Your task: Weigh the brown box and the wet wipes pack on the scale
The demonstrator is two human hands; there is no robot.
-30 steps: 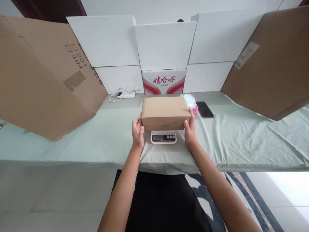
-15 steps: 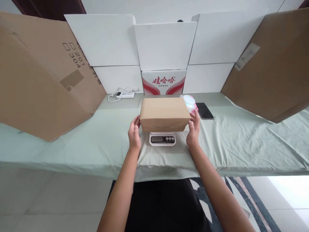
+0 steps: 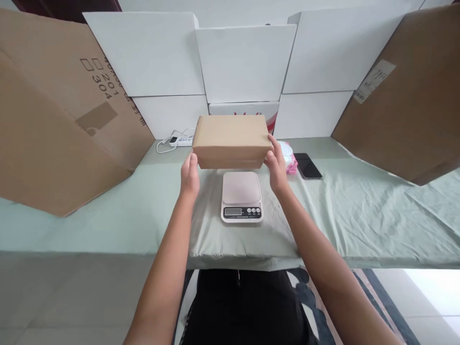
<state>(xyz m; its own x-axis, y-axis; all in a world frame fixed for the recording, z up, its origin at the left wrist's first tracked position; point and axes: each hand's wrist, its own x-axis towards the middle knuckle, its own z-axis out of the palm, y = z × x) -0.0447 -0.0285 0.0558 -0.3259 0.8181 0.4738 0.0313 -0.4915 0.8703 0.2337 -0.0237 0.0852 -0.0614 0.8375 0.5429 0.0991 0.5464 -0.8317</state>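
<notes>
A brown cardboard box (image 3: pixel 232 132) hangs in the air, gripped at its two ends. My left hand (image 3: pixel 189 176) is closed on its left end, thumb at the front corner and fingers mostly hidden. On the right end, my right hand (image 3: pixel 276 165) holds it with thumb and fingers. Below and nearer to me, a white digital kitchen scale (image 3: pixel 241 189) rests on the cloth, with a bare platform and a small display and buttons at its front. The box does not touch the scale.
A pink-and-white packet (image 3: pixel 290 160) and a dark phone (image 3: pixel 308 166) lie right of the box. A white power strip (image 3: pixel 181 141) with a cable lies at the back left. White boxes (image 3: pixel 246 64) line the back; large cardboard sheets (image 3: pixel 64 120) flank the green-clothed table (image 3: pixel 143 211).
Both hands have lifted the cardboard box off the scale, up and slightly left. The scale's platform has come into view.
</notes>
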